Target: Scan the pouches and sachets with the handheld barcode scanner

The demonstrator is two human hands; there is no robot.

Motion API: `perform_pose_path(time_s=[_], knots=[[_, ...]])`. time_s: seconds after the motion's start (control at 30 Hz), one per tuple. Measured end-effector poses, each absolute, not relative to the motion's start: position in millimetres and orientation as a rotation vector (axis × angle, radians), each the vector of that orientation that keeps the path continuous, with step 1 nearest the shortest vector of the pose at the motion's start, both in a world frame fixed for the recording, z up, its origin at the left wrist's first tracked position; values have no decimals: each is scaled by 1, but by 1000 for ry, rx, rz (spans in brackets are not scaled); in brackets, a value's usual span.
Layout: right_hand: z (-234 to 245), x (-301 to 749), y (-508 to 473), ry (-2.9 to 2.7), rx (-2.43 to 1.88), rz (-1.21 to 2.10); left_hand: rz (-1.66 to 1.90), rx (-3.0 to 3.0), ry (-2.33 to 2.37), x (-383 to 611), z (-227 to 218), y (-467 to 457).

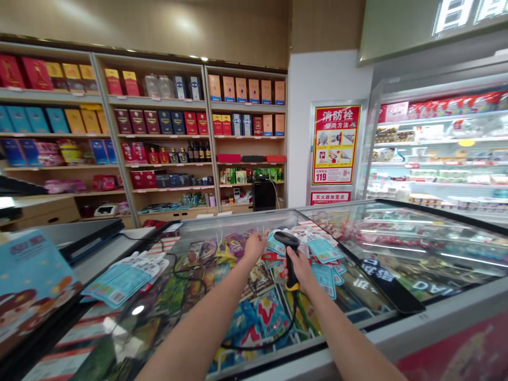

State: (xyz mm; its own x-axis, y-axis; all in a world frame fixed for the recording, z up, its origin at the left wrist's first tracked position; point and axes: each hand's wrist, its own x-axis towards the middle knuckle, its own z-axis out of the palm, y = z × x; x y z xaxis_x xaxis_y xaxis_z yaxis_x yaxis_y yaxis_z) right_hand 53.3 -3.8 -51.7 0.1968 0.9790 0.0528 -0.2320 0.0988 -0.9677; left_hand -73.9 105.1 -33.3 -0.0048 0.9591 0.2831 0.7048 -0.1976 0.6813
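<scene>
My right hand (302, 271) is wrapped around the handle of a black and yellow barcode scanner (292, 263), its head pointing away to the upper left. From its base a black cable (292, 312) curves down and left. My left hand (254, 246) is closed at the left edge of a pile of light-blue packets (324, 250); its fingertips are partly hidden, so what they pinch is unclear. The packets lie loosely on the glass lid (273, 214) of a chest freezer, around and behind the scanner. Beneath the glass, colourful ice-cream wrappers (270, 312) show.
A second stack of blue packets (123, 278) lies on the left. Beyond it are a dark device (93, 241) and a blue printed box (34, 286). A black strip (391, 288) edges the right lid. Shelves of boxed goods (166, 121) and a lit fridge (440, 143) stand behind.
</scene>
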Motion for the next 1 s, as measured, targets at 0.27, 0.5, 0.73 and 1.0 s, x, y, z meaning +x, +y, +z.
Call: perform_pose_path(time_s=[0.27, 0.5, 0.73, 1.0], knots=[[-51, 57, 3, -972, -1010, 1117, 1079, 1758, 1573, -54, -50, 146], [-50, 55, 1, -972, -1005, 1142, 1231, 1669, 1560, -68, -56, 141], [-47, 53, -7, -974, -995, 1212, 1810, 1246, 1444, -129, -86, 125], [-50, 54, -13, -1113, -1026, 1324, 1998, 873, 1275, -139, -87, 126]])
